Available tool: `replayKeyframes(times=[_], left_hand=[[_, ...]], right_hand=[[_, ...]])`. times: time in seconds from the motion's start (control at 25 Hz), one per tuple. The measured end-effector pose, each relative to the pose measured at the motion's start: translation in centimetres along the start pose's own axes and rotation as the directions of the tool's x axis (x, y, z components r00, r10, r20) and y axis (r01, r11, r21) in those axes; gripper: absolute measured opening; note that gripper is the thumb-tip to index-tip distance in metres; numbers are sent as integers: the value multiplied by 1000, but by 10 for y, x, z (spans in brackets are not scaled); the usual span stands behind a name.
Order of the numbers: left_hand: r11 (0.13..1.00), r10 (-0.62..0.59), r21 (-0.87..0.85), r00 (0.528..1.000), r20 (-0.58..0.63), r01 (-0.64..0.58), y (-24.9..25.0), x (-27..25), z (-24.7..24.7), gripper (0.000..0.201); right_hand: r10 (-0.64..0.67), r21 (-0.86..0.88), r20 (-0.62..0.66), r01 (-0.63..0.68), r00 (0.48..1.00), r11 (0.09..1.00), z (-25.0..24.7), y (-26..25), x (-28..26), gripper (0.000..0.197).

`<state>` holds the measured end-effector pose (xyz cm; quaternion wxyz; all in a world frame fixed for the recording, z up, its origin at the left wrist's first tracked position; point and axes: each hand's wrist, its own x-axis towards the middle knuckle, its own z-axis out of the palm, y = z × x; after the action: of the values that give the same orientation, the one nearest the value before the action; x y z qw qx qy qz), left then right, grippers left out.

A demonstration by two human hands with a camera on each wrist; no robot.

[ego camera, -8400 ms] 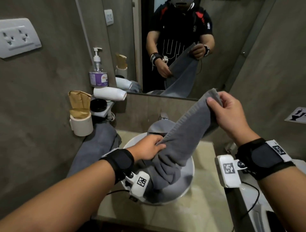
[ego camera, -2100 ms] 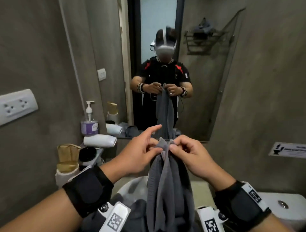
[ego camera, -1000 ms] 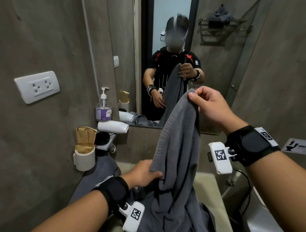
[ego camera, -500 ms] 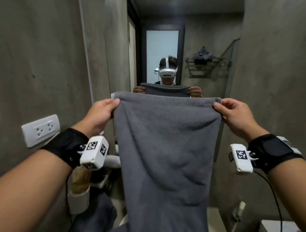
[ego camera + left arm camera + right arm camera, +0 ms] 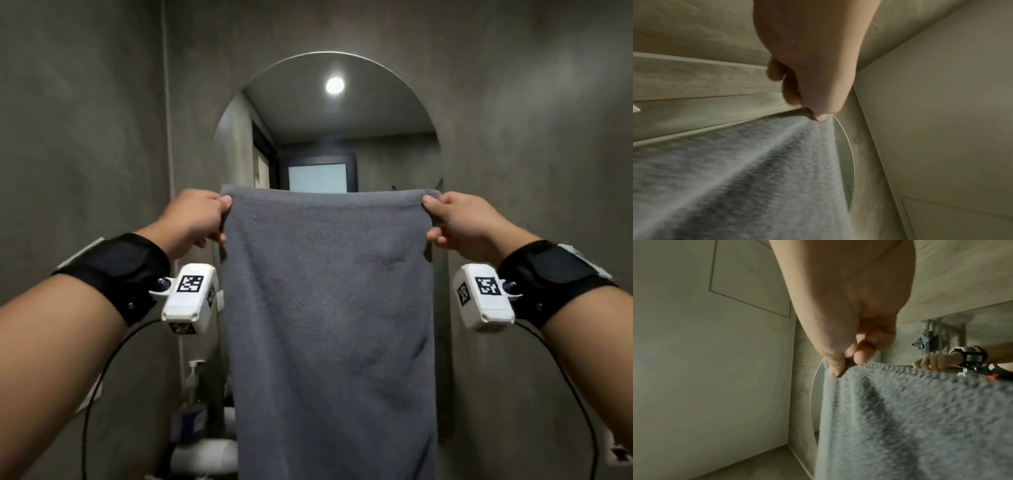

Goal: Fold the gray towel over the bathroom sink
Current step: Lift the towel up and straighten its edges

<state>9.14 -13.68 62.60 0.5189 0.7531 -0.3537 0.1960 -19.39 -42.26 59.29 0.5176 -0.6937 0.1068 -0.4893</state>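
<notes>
So the gray towel (image 5: 327,325) is held up flat, hanging straight down in front of the arched mirror (image 5: 329,120) and covering the mirror's lower half. The left hand (image 5: 195,219) is pinching the towel's top left corner, thumb on the near side and fingers curled behind. The right hand (image 5: 459,222) is pinching the top right corner the same way. The top edge runs taut and level between them. A white soap pump (image 5: 193,373) peeks out just left of the towel, low down.
</notes>
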Motion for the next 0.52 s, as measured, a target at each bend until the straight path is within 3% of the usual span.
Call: replayKeyframes(times=[0.08, 0.2, 0.32, 0.52], left_hand=[[970, -180, -136, 973, 146, 200, -4, -13, 15, 28], [896, -243, -302, 929, 280, 326, -2, -25, 21, 30], [845, -178, -468, 961, 212, 259, 34, 1, 7, 39], [794, 25, -608, 1000, 6, -16, 132, 67, -55, 40]], right_hand=[[121, 166, 70, -131, 990, 977, 6, 0, -3, 15], [58, 167, 26, -61, 998, 984, 21, -6, 3, 15], [-152, 70, -110, 160, 982, 985, 35, -36, 27, 16], [-449, 70, -183, 467, 875, 882, 39, -143, 77, 13]])
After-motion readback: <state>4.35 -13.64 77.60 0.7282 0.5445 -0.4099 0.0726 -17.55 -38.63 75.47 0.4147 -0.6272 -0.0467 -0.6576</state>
